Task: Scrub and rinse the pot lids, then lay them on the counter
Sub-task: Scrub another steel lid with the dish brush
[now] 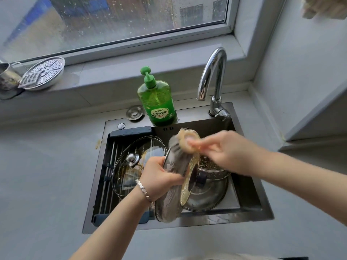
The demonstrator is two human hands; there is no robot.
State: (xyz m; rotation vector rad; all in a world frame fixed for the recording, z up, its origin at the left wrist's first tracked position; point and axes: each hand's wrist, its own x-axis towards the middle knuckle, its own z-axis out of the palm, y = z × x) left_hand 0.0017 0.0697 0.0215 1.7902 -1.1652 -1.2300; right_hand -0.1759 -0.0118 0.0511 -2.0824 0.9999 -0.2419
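Observation:
My left hand (pixel 159 177) grips the rim of a dirty steel-rimmed pot lid (pixel 173 186), which stands on edge over the dark sink (pixel 249 199), its black knob facing right. My right hand (pixel 216 149) pinches a beige scrubbing cloth (pixel 185 139) against the lid's upper edge; the cloth is blurred. A second glass lid (pixel 131 166) with a metal knob lies on the drying rack in the sink's left half. A steel lid (pixel 204 196) lies in the basin under the held one.
A green dish-soap bottle (pixel 157 100) stands behind the sink, beside the chrome faucet (pixel 212 76). A steel pot (pixel 212 166) with residue sits in the basin. A steamer plate and grater (pixel 41 74) rest on the window ledge. Grey counter (pixel 47 175) surrounds the sink.

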